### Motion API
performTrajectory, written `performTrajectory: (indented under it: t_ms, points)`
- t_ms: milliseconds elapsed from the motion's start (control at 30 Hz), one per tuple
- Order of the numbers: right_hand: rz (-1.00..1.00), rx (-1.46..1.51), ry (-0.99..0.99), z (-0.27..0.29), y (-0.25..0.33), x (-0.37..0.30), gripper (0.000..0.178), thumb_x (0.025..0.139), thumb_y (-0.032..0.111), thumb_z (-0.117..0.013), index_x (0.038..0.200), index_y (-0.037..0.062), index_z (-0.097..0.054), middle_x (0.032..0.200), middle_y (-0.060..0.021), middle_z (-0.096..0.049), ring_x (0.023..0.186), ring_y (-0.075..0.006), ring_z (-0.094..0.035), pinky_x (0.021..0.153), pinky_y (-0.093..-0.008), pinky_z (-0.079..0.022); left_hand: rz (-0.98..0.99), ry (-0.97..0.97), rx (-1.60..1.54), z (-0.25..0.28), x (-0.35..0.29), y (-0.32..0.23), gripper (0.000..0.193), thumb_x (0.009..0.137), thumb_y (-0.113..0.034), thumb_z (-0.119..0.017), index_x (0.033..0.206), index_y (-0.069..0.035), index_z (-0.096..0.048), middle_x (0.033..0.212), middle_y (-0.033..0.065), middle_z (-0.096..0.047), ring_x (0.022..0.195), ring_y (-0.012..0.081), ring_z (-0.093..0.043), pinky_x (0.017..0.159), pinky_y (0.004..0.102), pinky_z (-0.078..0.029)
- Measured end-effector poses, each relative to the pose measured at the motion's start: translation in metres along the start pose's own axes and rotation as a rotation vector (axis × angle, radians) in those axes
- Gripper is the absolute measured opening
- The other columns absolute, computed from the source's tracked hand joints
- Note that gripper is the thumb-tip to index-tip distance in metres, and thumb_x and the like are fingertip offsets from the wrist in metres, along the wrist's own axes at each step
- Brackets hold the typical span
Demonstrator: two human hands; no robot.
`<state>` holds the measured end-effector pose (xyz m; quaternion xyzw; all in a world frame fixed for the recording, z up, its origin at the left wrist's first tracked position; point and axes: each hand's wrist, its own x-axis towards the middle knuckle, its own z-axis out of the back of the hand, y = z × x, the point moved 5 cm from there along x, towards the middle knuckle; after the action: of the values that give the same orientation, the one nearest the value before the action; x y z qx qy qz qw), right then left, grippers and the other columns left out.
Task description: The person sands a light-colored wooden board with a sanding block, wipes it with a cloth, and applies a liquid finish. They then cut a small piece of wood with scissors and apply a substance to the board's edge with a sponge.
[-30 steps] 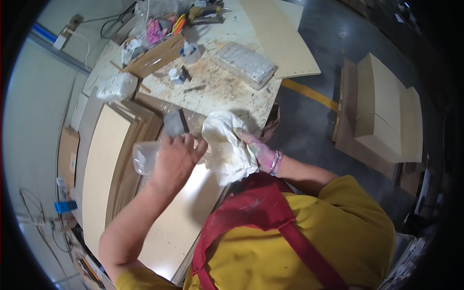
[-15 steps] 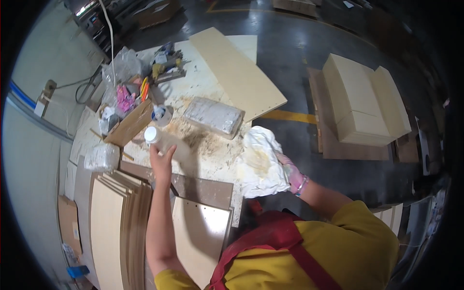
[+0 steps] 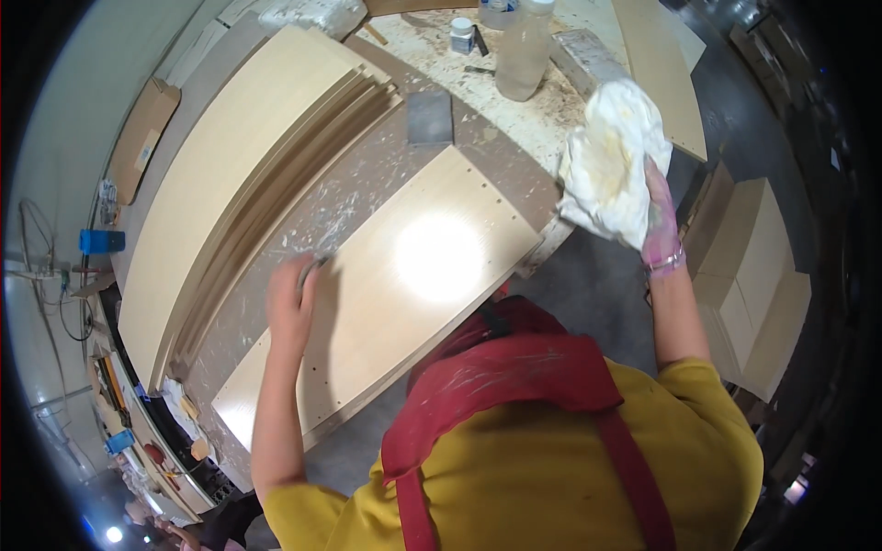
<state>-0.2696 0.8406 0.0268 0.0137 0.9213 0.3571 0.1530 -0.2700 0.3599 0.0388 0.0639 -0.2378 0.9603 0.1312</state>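
My right hand [image 3: 660, 220], in a pink stained glove, grips a crumpled white cloth [image 3: 611, 165] with a yellowish patch, held up beyond the bench's right edge. Closed fingers of my left hand [image 3: 292, 292] are at the far long edge of a pale wood panel [image 3: 413, 266]; a small dark grey edge shows at the fingertips, too little to name. The panel has small holes near its ends and a bright light reflection. A dark grey square pad [image 3: 430, 118] lies past the panel's far end. Beyond it stands a translucent bottle [image 3: 522, 64].
Curved pale panels [image 3: 239, 174] are stacked left of my left hand. A small white-capped jar [image 3: 462, 37] and a whitish block [image 3: 588, 60] sit on the dusty far bench. Cardboard boxes [image 3: 749, 266] stand at the right. Another person [image 3: 175, 533] shows at lower left.
My left hand has let go of the bottle and moved to the panel. The view has turned toward the stacked panels. The right hand still holds the cloth.
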Motion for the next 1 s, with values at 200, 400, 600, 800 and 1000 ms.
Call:
performTrajectory:
  t_ms: [200, 400, 600, 800, 1000]
  points:
    - [0.766, -1.722, 0.559, -0.119, -0.169, -0.017, 0.032, 0.093, 0.021, -0.049, 0.120, 0.0049, -0.054, 0.108, -0.0103, -0.059, 0.088, -0.0197, -0.058, 0.076, -0.0367, -0.050, 0.169, 0.017, 0.194, 0.043, -0.165, 0.090, 0.039, 0.089, -0.016, -0.054, 0.126, -0.005, -0.052, 0.134, 0.0162, -0.048, 0.123, 0.0376, -0.043, 0.102, 0.0465, -0.033]
    - [0.427, -2.105, 0.767, -0.190, -0.327, -0.024, 0.038, 0.088, 0.026, -0.054, 0.125, 0.0192, -0.055, 0.130, -0.0162, -0.052, 0.116, -0.0296, -0.054, 0.098, -0.0433, -0.042, 0.238, 0.027, 0.250, 0.041, -0.217, 0.131, 0.045, 0.091, -0.021, -0.052, 0.133, -0.007, -0.047, 0.147, 0.0127, -0.036, 0.134, 0.0362, -0.030, 0.109, 0.0479, -0.022]
    - [0.811, -2.068, 0.103, -0.130, -0.211, 0.076, 0.020, 0.086, 0.009, -0.050, 0.102, 0.0053, -0.061, 0.094, -0.0168, -0.064, 0.082, -0.0310, -0.064, 0.074, -0.0420, -0.052, 0.252, 0.009, 0.210, 0.044, -0.215, 0.130, 0.044, 0.089, -0.021, -0.055, 0.130, -0.007, -0.050, 0.145, 0.0126, -0.038, 0.134, 0.0357, -0.031, 0.108, 0.0474, -0.023]
    - [0.707, -1.692, 0.032, -0.200, -0.348, -0.054, 0.033, 0.089, 0.033, -0.053, 0.116, 0.0161, -0.059, 0.116, -0.0081, -0.059, 0.114, -0.0261, -0.054, 0.095, -0.0420, -0.043, 0.266, 0.020, 0.244, 0.045, -0.219, 0.137, 0.045, 0.086, -0.020, -0.056, 0.129, -0.007, -0.050, 0.145, 0.0128, -0.037, 0.134, 0.0358, -0.030, 0.108, 0.0478, -0.023]
    - [0.460, -1.939, 0.027, -0.140, -0.200, 0.060, 0.030, 0.085, 0.023, -0.057, 0.108, 0.0046, -0.059, 0.090, -0.0156, -0.066, 0.083, -0.0309, -0.065, 0.072, -0.0418, -0.052, 0.259, 0.041, 0.239, 0.043, -0.218, 0.138, 0.047, 0.086, -0.019, -0.055, 0.131, -0.007, -0.048, 0.145, 0.0131, -0.036, 0.135, 0.0361, -0.029, 0.108, 0.0485, -0.023]
